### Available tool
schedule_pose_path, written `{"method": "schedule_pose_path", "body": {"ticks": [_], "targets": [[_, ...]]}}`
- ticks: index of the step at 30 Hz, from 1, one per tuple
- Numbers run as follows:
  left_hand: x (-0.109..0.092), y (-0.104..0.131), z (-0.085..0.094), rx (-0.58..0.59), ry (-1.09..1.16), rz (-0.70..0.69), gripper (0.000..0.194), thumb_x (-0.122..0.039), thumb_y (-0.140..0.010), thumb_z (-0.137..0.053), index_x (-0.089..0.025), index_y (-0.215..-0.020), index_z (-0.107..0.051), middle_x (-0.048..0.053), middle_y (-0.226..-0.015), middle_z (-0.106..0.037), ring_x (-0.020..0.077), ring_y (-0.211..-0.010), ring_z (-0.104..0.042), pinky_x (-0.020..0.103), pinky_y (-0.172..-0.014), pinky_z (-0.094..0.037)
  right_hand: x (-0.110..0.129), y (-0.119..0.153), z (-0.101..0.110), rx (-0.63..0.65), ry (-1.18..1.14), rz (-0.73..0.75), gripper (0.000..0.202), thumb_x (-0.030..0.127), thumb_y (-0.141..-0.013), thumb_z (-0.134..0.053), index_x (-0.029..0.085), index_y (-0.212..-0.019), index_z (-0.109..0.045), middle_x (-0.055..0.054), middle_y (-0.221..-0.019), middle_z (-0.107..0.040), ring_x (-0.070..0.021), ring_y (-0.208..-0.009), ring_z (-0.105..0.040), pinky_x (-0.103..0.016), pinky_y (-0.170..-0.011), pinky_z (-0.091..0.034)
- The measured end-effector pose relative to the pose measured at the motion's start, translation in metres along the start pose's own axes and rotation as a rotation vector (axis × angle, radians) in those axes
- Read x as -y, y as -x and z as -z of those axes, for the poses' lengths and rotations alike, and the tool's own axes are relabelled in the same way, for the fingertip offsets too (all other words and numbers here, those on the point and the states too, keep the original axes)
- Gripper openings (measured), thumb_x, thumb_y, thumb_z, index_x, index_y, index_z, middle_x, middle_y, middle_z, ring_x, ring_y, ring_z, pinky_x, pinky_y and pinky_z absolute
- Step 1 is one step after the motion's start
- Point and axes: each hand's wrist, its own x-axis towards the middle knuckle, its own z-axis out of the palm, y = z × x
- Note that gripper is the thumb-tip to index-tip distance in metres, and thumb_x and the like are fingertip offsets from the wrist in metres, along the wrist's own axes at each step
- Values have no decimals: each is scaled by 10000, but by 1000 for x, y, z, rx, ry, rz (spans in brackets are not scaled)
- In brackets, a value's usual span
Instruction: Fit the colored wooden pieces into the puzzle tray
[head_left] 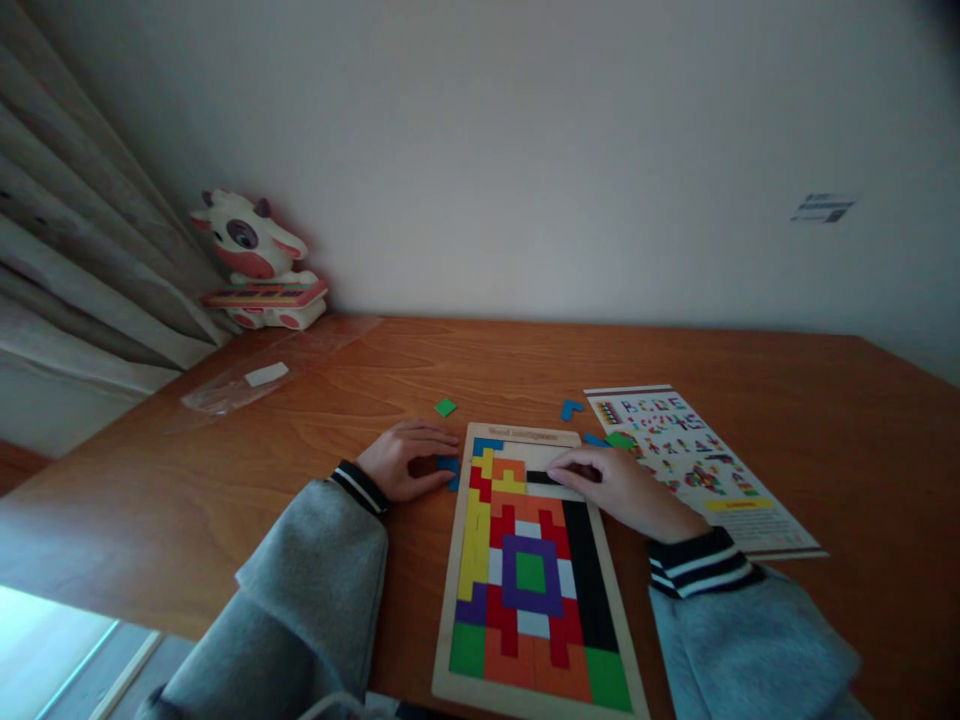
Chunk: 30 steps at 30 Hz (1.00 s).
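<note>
Left hand [411, 460] rests on the desk [322, 430], fingers curled about a blue piece [450, 468] just beside the board [459, 525]; cannot tell whether this grip holds it or only touches it. Loose green piece [445, 407] lies beyond. Judgement: this hand would serve well steadying the board's left rim.

Board: lower part closely filled; pale bare strips near the top. There lies a black piece [538, 478], left end close by an orange piece [510, 470]. Right hand [622, 485]: thumb and fingertips drawn narrow at its right end; pinch or press, cannot tell. Suggested technique: align it with the rows, butt the left end gently, press evenly along the length; one-ended pressure may tilt it.

Printed sheet [720, 485] lies rightmost; wrist best kept light there.
</note>
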Motion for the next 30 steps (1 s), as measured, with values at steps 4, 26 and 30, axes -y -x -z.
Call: {"method": "schedule_pose_path", "body": {"ticks": [4,26,30], "targets": [[-2,-1,0,-11,31,-5,306,-308,-835,-674,-194,-1119,-694,116,-1152,-704,236,-1081,-653,419,-956,-523,6,-1,-4,-25,79,61,163,362,-869,-649,226,-823,-726,-29,-839,-653,-164,-746,-597,-299,-667,-475],[-5,-3,3,-16,19,3,292,-304,-839,-657,-193,-1107,-691,123,-1160,-693,252,-1090,-637,446,-961,-502,4,2,-1,37,93,83,129,295,-872,-625,208,-781,-654,-29,-896,-623,-172,-839,-579,-322,-769,-463],[-7,-3,4,7,33,-5,420,-406,-783,-724,-202,-1148,-681,130,-1188,-682,273,-1117,-624,467,-978,-491,2,0,-4,3,66,65,139,316,-873,-612,210,-800,-663,-30,-867,-643,-169,-790,-589,-305,-715,-467]]}}
